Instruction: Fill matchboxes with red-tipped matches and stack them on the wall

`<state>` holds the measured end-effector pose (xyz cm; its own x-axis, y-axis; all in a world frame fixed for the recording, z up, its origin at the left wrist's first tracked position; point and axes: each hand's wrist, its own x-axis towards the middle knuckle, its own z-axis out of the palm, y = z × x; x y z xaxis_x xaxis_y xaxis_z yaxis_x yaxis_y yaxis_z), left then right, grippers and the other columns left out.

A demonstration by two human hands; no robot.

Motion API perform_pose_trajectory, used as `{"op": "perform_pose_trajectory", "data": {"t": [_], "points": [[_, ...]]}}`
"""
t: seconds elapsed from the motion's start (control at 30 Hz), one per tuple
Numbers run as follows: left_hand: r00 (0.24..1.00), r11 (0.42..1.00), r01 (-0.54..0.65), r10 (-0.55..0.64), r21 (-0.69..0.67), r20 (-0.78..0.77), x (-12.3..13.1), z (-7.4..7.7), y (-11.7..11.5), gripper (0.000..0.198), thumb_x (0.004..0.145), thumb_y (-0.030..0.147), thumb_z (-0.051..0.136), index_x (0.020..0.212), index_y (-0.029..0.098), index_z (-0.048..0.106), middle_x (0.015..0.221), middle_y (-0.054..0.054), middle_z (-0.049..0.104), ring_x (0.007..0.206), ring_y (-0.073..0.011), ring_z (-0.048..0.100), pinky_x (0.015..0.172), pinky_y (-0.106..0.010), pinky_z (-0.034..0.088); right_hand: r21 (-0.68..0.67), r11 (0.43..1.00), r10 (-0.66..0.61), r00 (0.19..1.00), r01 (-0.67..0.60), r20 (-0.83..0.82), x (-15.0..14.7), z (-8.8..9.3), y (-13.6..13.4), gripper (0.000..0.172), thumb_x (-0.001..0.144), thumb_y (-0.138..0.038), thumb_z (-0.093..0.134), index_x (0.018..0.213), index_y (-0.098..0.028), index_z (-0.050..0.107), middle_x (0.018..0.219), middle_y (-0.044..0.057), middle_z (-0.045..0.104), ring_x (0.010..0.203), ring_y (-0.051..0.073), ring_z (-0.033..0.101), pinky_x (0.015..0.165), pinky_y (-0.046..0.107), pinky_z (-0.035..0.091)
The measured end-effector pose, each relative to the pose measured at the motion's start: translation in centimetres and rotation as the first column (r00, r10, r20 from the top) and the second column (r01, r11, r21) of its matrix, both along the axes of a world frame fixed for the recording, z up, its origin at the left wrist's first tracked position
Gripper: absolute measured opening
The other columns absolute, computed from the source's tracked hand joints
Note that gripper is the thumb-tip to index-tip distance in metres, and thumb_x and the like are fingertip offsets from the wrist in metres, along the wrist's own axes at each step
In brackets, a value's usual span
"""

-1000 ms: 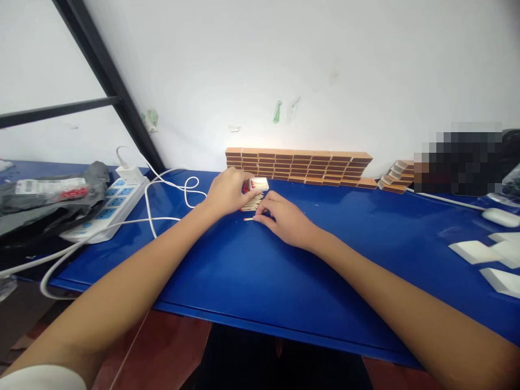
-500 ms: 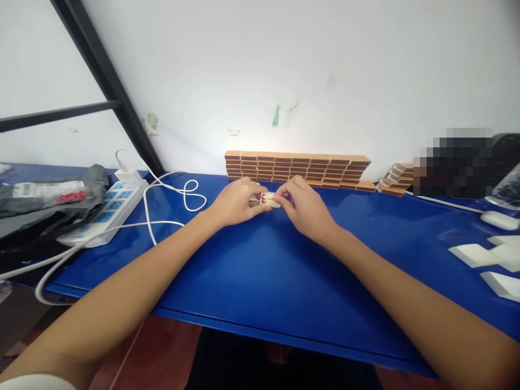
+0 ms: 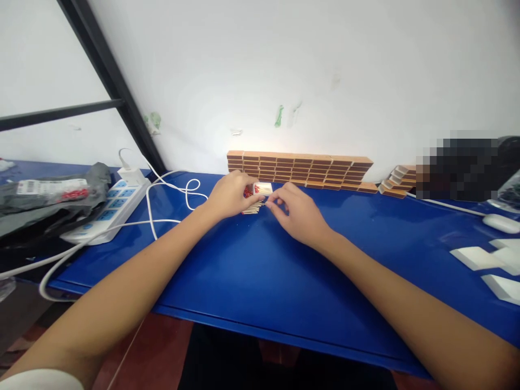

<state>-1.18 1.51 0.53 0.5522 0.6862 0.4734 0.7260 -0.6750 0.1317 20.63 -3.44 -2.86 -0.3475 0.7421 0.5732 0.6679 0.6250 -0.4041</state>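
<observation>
A small white matchbox tray (image 3: 268,186) with red-headed matches inside sits between my hands. My left hand (image 3: 231,196) curls around a cluster of matches (image 3: 247,192) at the tray's left side, its thumb reaching across below the tray. More loose matches (image 3: 252,208) lie on the table under that thumb, pale sticks pointing right. My right hand (image 3: 299,214) is just right of the loose matches, thumb and index finger pinched together near their ends. Whatever the pinch holds is too small to make out.
Stacked matchboxes (image 3: 300,169) form a low row along the wall. More are piled (image 3: 396,181) to the right, near white trays (image 3: 473,256). A power strip (image 3: 114,208), white cables and a grey plastic bag (image 3: 52,197) occupy the left of the blue table (image 3: 260,276).
The matches my fingers held in line now lie apart, with the tray above and loose matches below. My right hand has shifted slightly left and down.
</observation>
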Motion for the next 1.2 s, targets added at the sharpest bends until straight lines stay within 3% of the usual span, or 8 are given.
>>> {"op": "perform_pose_trajectory", "data": {"t": [0.2, 0.5, 0.73, 1.2], "points": [[0.999, 0.998, -0.052, 0.052, 0.029, 0.002, -0.4, -0.1, 0.5, 0.023, 0.093, 0.043, 0.072, 0.094, 0.021, 0.078, 0.092, -0.009, 0.077, 0.091, -0.0287, 0.067, 0.079, -0.039, 0.049, -0.097, 0.983, 0.164, 0.981, -0.154, 0.099, -1.6, -1.3, 0.1, 0.011, 0.102, -0.023, 0.060, 0.107, -0.024, 0.071, 0.113, 0.008, 0.061, 0.094, 0.021, 0.062, 0.084, 0.038, 0.052], [0.998, 0.998, -0.055, 0.055, 0.034, 0.003, -0.1, -0.5, 0.5, 0.026, 0.094, 0.045, 0.070, 0.094, 0.020, 0.077, 0.090, -0.009, 0.076, 0.090, -0.0288, 0.066, 0.079, -0.040, 0.049, -0.095, 0.984, 0.162, 0.981, -0.152, 0.111, -1.7, -1.5, 0.3, 0.016, 0.103, -0.022, 0.059, 0.114, -0.023, 0.071, 0.116, 0.009, 0.061, 0.105, 0.024, 0.063, 0.090, 0.041, 0.052], [0.999, 0.999, -0.038, 0.039, 0.034, -0.021, -0.1, -0.6, 0.5, 0.029, 0.096, 0.048, 0.067, 0.092, 0.020, 0.076, 0.089, -0.009, 0.074, 0.090, -0.0282, 0.065, 0.075, -0.038, 0.047, -0.130, 0.975, 0.185, 0.982, -0.179, 0.042, -1.8, -1.4, 0.0, 0.009, 0.103, -0.022, 0.060, 0.104, -0.024, 0.069, 0.113, 0.007, 0.062, 0.092, 0.020, 0.062, 0.079, 0.035, 0.049], [0.999, 0.999, -0.043, 0.043, 0.014, -0.012, 0.0, -0.4, 0.1, 0.030, 0.097, 0.050, 0.068, 0.099, 0.021, 0.076, 0.091, -0.009, 0.074, 0.092, -0.0288, 0.065, 0.077, -0.039, 0.048, -0.169, 0.970, 0.192, 0.976, -0.173, 0.102, -1.4, -1.1, -0.3, 0.009, 0.104, -0.022, 0.060, 0.094, -0.022, 0.060, 0.108, 0.007, 0.064, 0.095, 0.023, 0.062, 0.083, 0.038, 0.049]]}}
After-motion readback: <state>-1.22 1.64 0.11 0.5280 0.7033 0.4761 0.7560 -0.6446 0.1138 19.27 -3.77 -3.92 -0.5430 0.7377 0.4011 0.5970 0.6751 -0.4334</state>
